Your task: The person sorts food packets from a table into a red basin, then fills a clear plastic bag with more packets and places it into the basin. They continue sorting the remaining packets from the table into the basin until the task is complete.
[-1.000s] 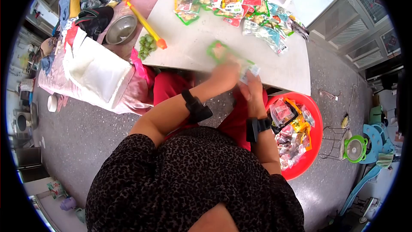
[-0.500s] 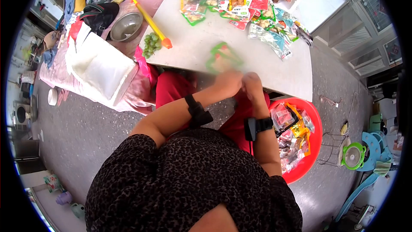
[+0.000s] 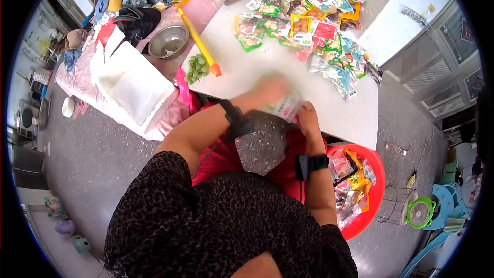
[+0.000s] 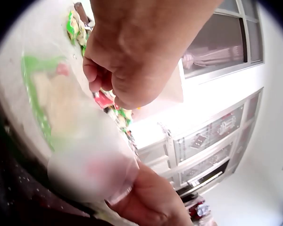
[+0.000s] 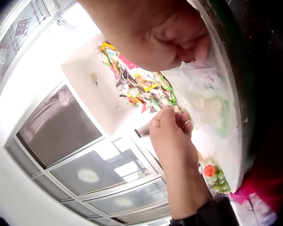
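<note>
A clear food pouch with a green border and pale contents (image 3: pixel 284 106) lies at the table's near edge, its contents blurred in the left wrist view. My right hand (image 3: pixel 308 119) pinches one clear end of it, as the right wrist view also shows. Blurred in the head view, my left hand (image 3: pixel 271 91) is over the pouch's other end. Its fingers are curled in the left wrist view, with nothing showing between them. A heap of similar packed foods (image 3: pixel 309 20) lies at the far side of the white table (image 3: pixel 231 67).
A red tub (image 3: pixel 378 185) of packets stands on the floor by my right leg. Green grapes (image 3: pixel 196 69) and a yellow tube with an orange end (image 3: pixel 200 44) lie at the table's left. Beyond them are a metal bowl (image 3: pixel 169 41) and an open white foam box (image 3: pixel 134 80).
My hands were close together at the pouch's near end. Now the left hand has moved left and away over the pouch, while the right still pinches its end. The head view has shifted.
</note>
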`<control>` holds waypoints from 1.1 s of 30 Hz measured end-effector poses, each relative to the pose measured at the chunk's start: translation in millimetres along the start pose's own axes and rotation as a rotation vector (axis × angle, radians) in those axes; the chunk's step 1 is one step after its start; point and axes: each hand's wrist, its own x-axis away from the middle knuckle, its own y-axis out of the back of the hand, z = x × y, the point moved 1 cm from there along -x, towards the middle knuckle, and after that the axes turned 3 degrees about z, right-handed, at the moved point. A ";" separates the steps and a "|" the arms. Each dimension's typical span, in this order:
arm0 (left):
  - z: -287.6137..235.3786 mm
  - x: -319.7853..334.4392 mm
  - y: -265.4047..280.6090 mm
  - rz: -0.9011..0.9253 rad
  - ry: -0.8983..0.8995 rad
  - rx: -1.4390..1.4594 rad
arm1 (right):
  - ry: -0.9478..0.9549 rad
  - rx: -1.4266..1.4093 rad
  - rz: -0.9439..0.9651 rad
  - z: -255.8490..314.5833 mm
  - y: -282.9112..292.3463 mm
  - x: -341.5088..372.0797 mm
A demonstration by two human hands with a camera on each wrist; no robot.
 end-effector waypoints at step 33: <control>90.0 -59.1 41.5 0.404 0.094 -0.493 | 0.298 -0.013 -0.300 -16.6 15.4 -4.7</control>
